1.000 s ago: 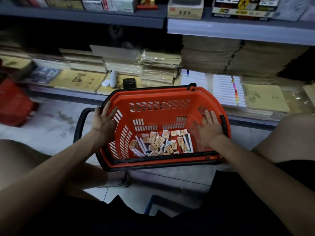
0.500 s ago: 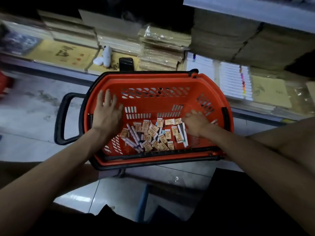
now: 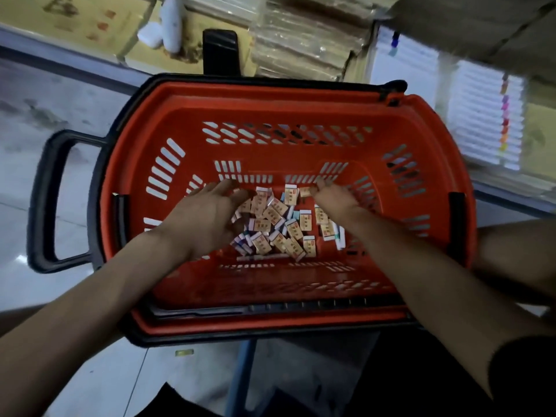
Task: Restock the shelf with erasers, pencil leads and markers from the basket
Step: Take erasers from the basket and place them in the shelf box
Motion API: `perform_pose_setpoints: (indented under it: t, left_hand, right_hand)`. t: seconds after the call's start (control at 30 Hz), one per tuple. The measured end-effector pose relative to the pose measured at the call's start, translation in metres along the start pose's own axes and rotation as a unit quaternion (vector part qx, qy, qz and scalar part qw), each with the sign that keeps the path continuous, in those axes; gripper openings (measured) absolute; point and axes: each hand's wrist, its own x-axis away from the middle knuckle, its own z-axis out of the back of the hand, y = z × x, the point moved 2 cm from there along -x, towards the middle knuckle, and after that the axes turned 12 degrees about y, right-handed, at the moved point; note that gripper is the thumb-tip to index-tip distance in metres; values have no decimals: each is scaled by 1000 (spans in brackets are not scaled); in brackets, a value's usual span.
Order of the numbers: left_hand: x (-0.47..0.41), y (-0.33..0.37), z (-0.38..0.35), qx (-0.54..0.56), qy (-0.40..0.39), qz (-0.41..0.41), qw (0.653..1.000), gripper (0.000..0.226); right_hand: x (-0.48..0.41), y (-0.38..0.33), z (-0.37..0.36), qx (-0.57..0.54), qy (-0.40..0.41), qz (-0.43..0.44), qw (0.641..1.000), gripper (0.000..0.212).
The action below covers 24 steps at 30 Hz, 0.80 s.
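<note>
A red basket (image 3: 301,106) with a black rim sits on the floor in front of me, in the middle of the head view. A heap of small tan-labelled erasers (image 3: 278,224) lies on its bottom, with a few thin white markers (image 3: 260,257) along the near edge of the heap. My left hand (image 3: 204,216) is inside the basket, fingers spread over the left side of the heap. My right hand (image 3: 335,198) is at the heap's far right, its bent fingertips against an eraser (image 3: 304,191). Whether it grips that eraser is hidden.
The basket's black pull handle (image 3: 45,203) sticks out to the left over the tiled floor. Behind the basket runs a low shelf with wrapped paper stacks (image 3: 304,34), a black object (image 3: 221,52), a white object (image 3: 172,24) and rows of white markers (image 3: 487,115) at the right.
My head has tipped down and closer to the basket. Both hands left the basket's sides and went down onto the eraser heap, the left moving right and the right moving left.
</note>
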Motion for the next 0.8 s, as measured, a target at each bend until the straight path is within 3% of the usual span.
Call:
perform_pose_setpoints:
  t: [0.23,0.43,0.5,0.53,0.57,0.63,0.67,0.73,0.8]
  left_hand:
    - [-3,-2,-3,64,18,49,997,54]
    - [-3,1,1,175,30,125,976,35]
    - [-5,5,1,265,30,191,945,27]
    - [-7,7,2,346,32,251,904,26]
    - [-8,8,2,442,30,324,836,27]
    - [-8,13,4,612,2,436,659,39]
    - [-9,16,5,671,-17,454,586,47]
    - [-10,23,6,753,-49,438,488,58]
    - [-12,30,9,805,-52,406,429,53]
  right_hand:
    - [6,3,5,60,15,81,995,57]
    - [11,8,24,14,56,59,997,41]
    - [16,8,37,-57,103,13,993,33]
    - [20,6,49,-123,135,-15,983,29]
    - [25,4,64,-201,175,-33,963,27]
    - [40,-6,100,-329,264,-42,906,25]
    - [49,-13,120,-371,299,-30,879,24]
    - [64,-31,155,-420,334,10,844,24]
    - [73,-46,178,-452,312,36,835,29]
